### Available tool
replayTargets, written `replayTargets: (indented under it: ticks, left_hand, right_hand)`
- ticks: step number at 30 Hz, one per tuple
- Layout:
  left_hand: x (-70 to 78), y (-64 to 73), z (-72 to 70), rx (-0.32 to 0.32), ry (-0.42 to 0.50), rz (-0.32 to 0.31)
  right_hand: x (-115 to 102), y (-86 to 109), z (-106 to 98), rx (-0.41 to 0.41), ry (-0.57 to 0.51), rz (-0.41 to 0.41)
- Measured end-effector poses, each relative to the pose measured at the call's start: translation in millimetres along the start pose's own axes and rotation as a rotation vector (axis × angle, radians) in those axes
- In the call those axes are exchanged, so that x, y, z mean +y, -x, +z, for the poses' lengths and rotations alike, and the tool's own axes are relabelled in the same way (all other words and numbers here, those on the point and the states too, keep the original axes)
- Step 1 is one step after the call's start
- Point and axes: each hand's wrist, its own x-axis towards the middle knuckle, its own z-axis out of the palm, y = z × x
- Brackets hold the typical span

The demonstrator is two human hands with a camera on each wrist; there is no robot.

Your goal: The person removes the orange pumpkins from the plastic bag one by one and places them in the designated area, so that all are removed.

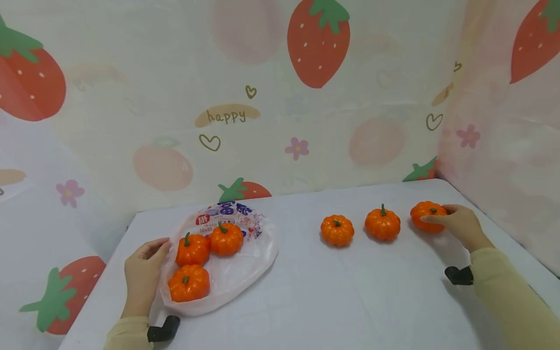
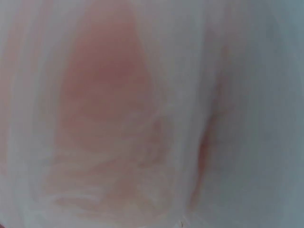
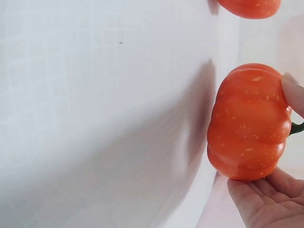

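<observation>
My left hand (image 1: 144, 270) pinches the left rim of a thin white plastic bag (image 1: 238, 279), spread open with printing on its inside. Three small orange toy pumpkins sit in it: one at the front (image 1: 189, 283), one behind it (image 1: 192, 250) and one further right (image 1: 226, 239). The left wrist view is filled with blurred, translucent plastic (image 2: 114, 118). At the far right, my right hand (image 1: 463, 223) grips another orange pumpkin (image 1: 426, 216) between thumb and fingers; the right wrist view shows this pumpkin (image 3: 249, 123) held from both sides. Whether it touches the table I cannot tell.
Two more orange pumpkins stand on the white table (image 1: 315, 296), one right of the middle (image 1: 337, 230) and one (image 1: 382, 224) beside the gripped one. A strawberry-patterned backdrop (image 1: 271, 121) rises behind the table and along both sides.
</observation>
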Motion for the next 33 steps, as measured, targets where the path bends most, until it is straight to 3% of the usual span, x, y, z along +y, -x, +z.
replayTargets:
  ticks: [12, 27, 33]
  left_hand:
    - [2.0, 3.6, -0.6, 0.015, 0.005, 0.01]
    - [1.5, 1.4, -0.5, 0.001, 0.003, -0.012]
    - [0.1, 0.5, -0.6, 0.008, 0.0, 0.009]
  right_hand:
    - [0.5, -3.1, 0.5, -0.001, 0.053, 0.016]
    - [2.2, -5.3, 1.8, -0.02, 0.034, 0.066]
    - [4.5, -3.8, 4.8, -0.041, -0.009, 0.042]
